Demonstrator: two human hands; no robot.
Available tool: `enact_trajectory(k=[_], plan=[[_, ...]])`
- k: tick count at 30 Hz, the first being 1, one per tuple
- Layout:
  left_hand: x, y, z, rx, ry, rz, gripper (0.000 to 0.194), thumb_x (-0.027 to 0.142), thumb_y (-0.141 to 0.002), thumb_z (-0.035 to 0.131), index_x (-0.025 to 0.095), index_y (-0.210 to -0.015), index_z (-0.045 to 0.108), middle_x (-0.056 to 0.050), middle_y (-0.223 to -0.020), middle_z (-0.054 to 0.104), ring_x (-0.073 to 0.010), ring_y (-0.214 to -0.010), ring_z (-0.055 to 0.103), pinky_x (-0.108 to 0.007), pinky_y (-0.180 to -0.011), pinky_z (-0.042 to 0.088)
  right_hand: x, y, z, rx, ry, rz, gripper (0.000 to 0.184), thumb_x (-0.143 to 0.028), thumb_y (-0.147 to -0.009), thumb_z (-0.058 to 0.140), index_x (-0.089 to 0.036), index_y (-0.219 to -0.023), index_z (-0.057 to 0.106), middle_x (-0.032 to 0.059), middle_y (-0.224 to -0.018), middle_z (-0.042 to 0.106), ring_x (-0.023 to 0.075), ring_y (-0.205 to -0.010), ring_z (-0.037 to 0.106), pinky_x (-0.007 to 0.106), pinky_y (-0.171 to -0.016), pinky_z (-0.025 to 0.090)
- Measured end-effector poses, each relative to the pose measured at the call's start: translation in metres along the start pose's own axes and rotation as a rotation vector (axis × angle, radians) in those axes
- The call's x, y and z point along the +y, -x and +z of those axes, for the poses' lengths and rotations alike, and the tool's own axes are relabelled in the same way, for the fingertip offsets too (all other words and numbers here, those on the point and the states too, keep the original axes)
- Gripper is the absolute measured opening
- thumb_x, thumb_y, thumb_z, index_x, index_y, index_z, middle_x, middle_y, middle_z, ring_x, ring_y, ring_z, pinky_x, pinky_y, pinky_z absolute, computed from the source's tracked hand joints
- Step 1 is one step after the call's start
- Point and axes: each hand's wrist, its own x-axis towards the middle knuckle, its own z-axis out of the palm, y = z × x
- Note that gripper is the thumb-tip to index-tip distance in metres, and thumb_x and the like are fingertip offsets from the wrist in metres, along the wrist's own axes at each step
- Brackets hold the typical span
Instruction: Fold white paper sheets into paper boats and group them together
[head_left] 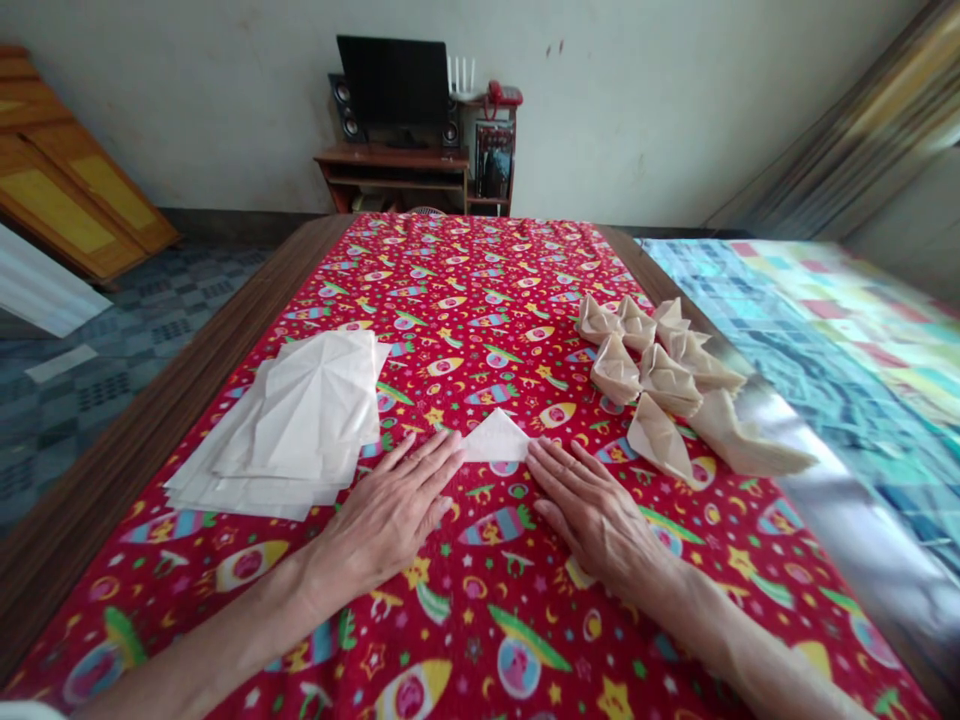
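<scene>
A small piece of white paper [496, 438], folded into a triangle with its point away from me, lies on the red patterned cloth [487, 560]. My left hand [405, 500] rests flat, its fingertips on the paper's left corner. On the right corner lie the fingertips of my right hand [589, 500], also flat with fingers stretched out. To the left is a stack of creased white paper sheets [300, 410]. Several folded paper boats [667, 380] stand grouped on the right side of the cloth.
The cloth covers a table with brown wooden edges [187, 380]. Beyond it, a monitor [394, 90] with speakers stands on a wooden desk [397, 157], near a red telephone [504, 95]. A bed with a checked cover [810, 330] is on the right, a wooden cabinet [75, 180] on the left.
</scene>
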Motion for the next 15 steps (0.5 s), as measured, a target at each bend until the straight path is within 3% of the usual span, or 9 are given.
enact_trajectory(k=[4,8,11,15], plan=[[-0.009,0.010,0.001,0.023,0.028,-0.043,0.045,0.024,-0.094,0.039,0.021,-0.139,0.040,-0.005,-0.146,0.038,-0.0216,-0.136,0.034,-0.044,-0.111,0.031,0.001,-0.003,0.002,0.066,0.003,0.022,0.037,-0.026,-0.096,0.041,-0.015,-0.130,0.051,0.0100,-0.134,0.053,0.0223,-0.127,0.046,0.044,-0.105,0.038],[-0.015,0.003,0.008,0.200,0.174,-0.140,0.037,0.022,-0.094,0.038,0.016,-0.126,0.055,-0.009,-0.133,0.054,-0.0203,-0.124,0.049,-0.039,-0.105,0.041,0.002,-0.019,-0.001,0.123,0.049,-0.015,0.026,-0.028,-0.095,0.045,-0.018,-0.112,0.063,0.0090,-0.115,0.066,0.0215,-0.110,0.059,0.039,-0.093,0.044],[-0.016,-0.012,0.013,0.262,0.252,-0.160,0.042,0.019,-0.092,0.040,0.013,-0.132,0.047,-0.011,-0.130,0.055,-0.0198,-0.121,0.051,-0.036,-0.102,0.044,0.001,-0.037,-0.004,0.074,0.131,-0.006,0.023,-0.034,-0.094,0.049,-0.017,-0.096,0.065,0.0086,-0.096,0.069,0.0218,-0.091,0.062,0.037,-0.077,0.042],[-0.014,-0.033,0.014,0.225,0.215,-0.130,0.051,0.018,-0.086,0.051,0.017,-0.136,0.042,-0.010,-0.125,0.054,-0.0245,-0.115,0.050,-0.042,-0.099,0.045,0.001,-0.056,-0.004,0.074,0.176,-0.003,0.019,-0.035,-0.091,0.053,-0.019,-0.093,0.064,0.0067,-0.089,0.066,0.0198,-0.082,0.057,0.035,-0.075,0.035]])
